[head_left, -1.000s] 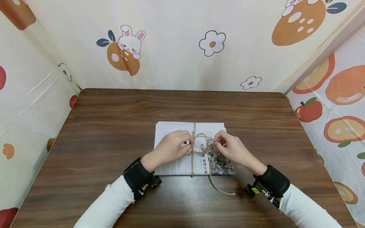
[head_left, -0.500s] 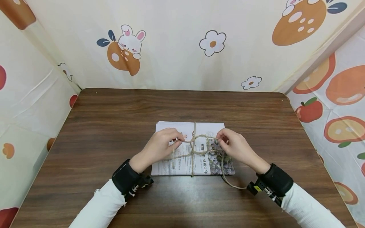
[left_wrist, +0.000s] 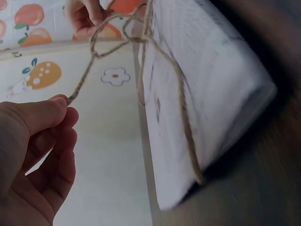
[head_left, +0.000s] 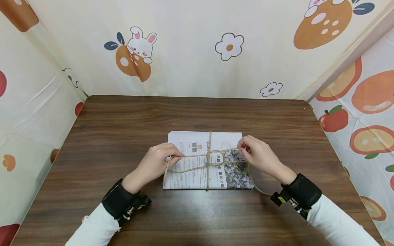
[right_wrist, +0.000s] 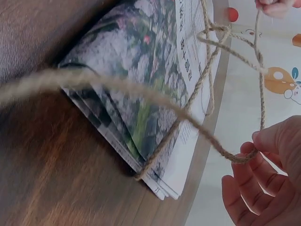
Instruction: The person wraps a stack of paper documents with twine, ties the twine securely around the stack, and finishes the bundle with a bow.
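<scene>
A folded stack of newspapers [head_left: 187,179] lies on the table, with a flower photo on its right part. Jute twine [left_wrist: 182,101] crosses it lengthwise and crosswise, and loose loops lie over the crossing. At the stack's left edge my left hand [head_left: 154,163] pinches one strand between thumb and fingertips. My right hand [head_left: 263,158] pinches another part of the twine above the photo's upper right corner. Between the hands the strand runs nearly straight through the loops. From the right fingers a free length [right_wrist: 127,87] hangs toward the wrist.
The brown wooden table [head_left: 197,218] has a printed curtain [head_left: 184,51] behind it and more patterned cloth at both sides. Black wrist bands with small cameras sit over the white sleeves.
My left hand has moved left and slightly down, drawing the twine out. My right hand has shifted a little to the right. The loops have narrowed; the stack has stayed in place.
</scene>
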